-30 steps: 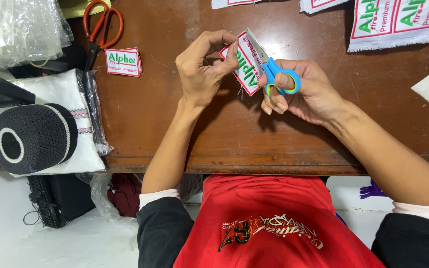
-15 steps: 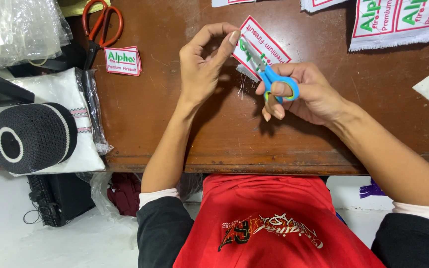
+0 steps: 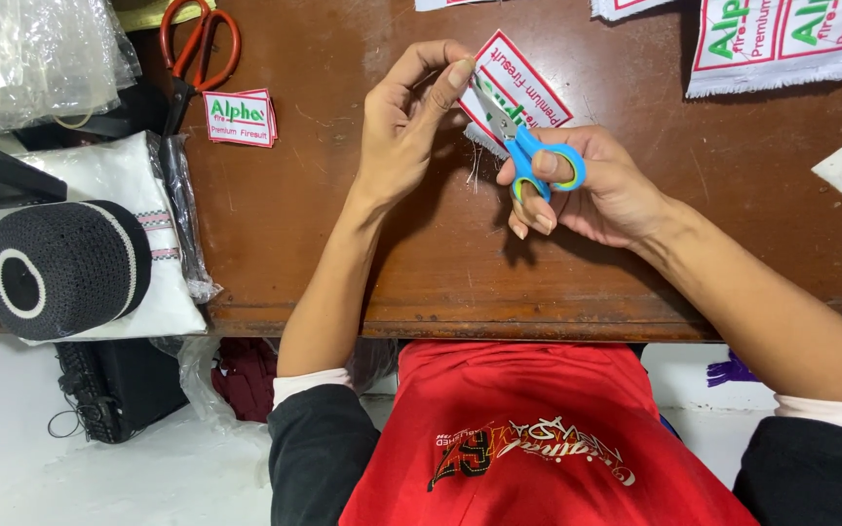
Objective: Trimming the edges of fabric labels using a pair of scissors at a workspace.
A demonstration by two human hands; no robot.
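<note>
Left hand (image 3: pixel 406 136) pinching red-bordered white label (image 3: pixel 523 88) above the brown desk (image 3: pixel 343 224). Right hand (image 3: pixel 587 190) closed through blue scissors (image 3: pixel 528 151) at its edge. Matching label stack (image 3: pixel 239 118) left, by orange scissors (image 3: pixel 197 49); uncut label strip (image 3: pixel 782 39) top right.

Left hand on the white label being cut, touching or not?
Touching. The head view shows the left hand pinching the white label at its upper left corner with thumb and forefinger, no gap, while the blue scissors cut its edge.
</note>
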